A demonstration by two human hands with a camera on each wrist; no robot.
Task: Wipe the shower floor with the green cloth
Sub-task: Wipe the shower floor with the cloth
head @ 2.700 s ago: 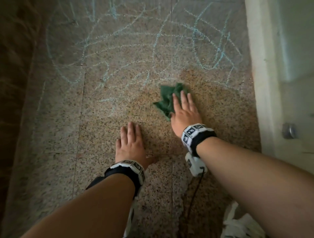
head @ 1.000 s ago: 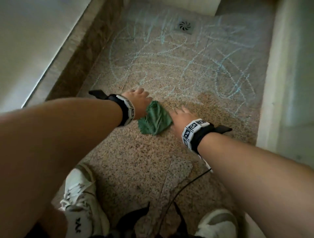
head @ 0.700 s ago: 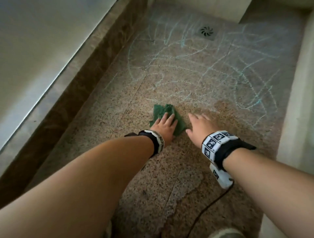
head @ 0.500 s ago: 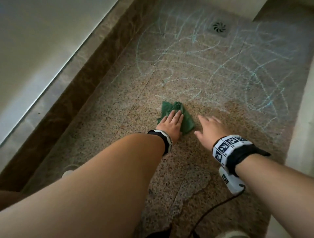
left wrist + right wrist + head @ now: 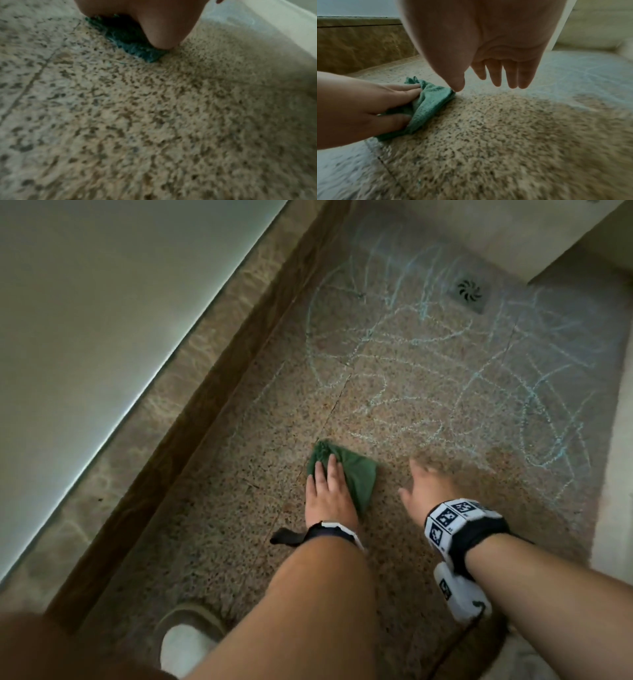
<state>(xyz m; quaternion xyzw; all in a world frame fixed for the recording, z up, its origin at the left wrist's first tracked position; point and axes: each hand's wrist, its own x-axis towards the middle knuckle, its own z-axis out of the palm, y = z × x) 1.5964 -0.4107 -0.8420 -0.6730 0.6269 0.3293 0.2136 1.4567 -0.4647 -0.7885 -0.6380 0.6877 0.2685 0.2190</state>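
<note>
The crumpled dark green terry cloth [image 5: 346,474] lies on the speckled brown granite shower floor [image 5: 219,529], just short of the pale blue chalk scribbles [image 5: 428,364] that cover the far part of the floor up to the round metal drain [image 5: 469,291]. The left hand [image 5: 329,494] presses flat on the cloth's left part, fingers straight and close together, thumb alongside; the right wrist view shows the cloth bunched under those fingers [image 5: 406,89]. The right hand [image 5: 424,487] is just beside the cloth, apart from it, fingers straight and slightly spread, holding nothing; whether it touches the floor I cannot tell.

The wiping step looks under way: the near floor appears free of chalk, the far floor is not. The next move likely calls for pushing the cloth forward into the nearest scribbles with steady downward pressure, keeping it spread under the palm so it does not roll up
</note>
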